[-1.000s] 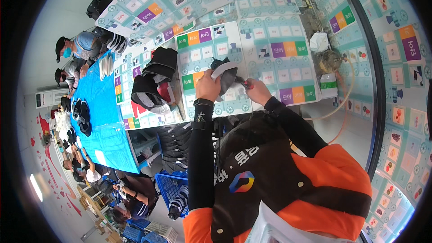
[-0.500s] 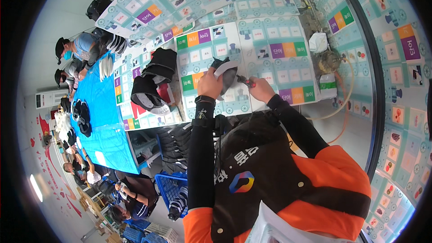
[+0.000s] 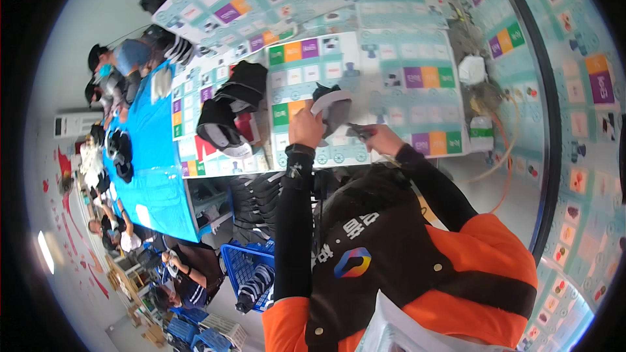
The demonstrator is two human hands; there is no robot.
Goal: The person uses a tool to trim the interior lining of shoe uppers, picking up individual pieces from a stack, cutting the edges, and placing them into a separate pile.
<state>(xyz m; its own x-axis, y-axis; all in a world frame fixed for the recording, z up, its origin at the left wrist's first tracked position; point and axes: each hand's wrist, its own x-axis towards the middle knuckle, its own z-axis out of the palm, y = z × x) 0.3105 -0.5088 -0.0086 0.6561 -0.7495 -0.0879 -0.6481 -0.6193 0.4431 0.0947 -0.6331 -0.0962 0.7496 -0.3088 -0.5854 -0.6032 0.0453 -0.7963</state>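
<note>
While left hand (image 3: 306, 126) gripped pale-edged grey piece (image 3: 336, 116) at centre of frame, right hand (image 3: 383, 139), just right, grasped dark tool (image 3: 358, 132), blurred, tip near piece. Both hands were over patterned table (image 3: 375, 99); whether piece touched it, could not tell. Dark caps (image 3: 244, 85) lay heaped left of centre. Blue basket (image 3: 229, 251) stood lower left of centre, striped bundle (image 3: 256, 287) at its rim. Farther off, blue sheet (image 3: 153, 176) spread at left; co-worker (image 3: 134, 58) was at upper left.
</note>
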